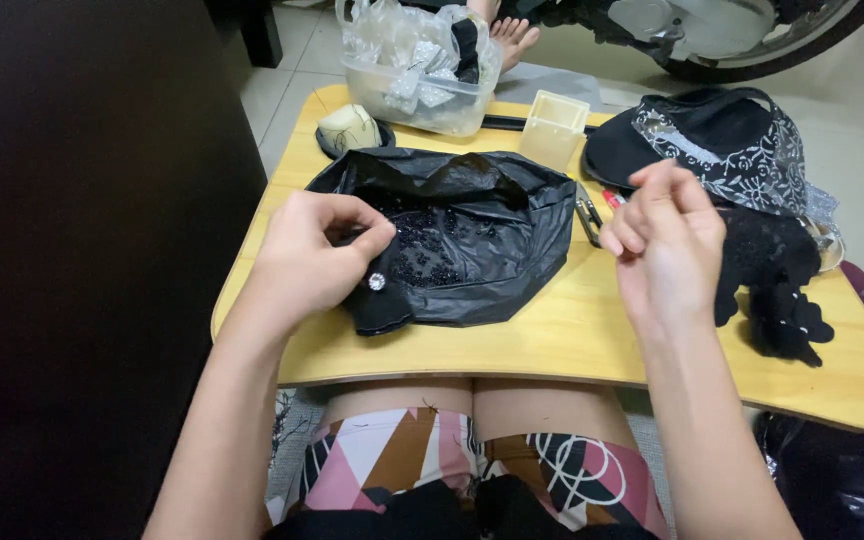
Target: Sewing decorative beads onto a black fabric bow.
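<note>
The left hand (317,255) pinches a black fabric piece (380,305) bearing a clear gem (377,282), over the bead-filled black bag (472,235) on the table (572,335). Keeping it above the bag would likely catch dropped beads. The right hand (664,245) hovers with fingertips pinched together; whether they hold anything I cannot tell.

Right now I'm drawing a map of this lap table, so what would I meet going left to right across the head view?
Left hand pinching a small black piece with a shiny stud → black plastic bag of beads → small scissors → right hand → black lace pieces.
</note>
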